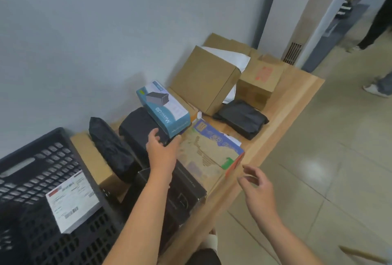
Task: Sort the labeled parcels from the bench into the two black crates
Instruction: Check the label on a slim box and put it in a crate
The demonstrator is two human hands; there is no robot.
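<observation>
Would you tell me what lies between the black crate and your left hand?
In the head view, a brown carton with a long black-wrapped parcel lying over it sits between them.

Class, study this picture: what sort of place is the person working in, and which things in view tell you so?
Probably a parcel sorting spot in a building's corridor: cardboard boxes and black-wrapped parcels piled on a wooden bench by the wall, a black crate holding a labelled parcel, and a tiled floor.
</observation>
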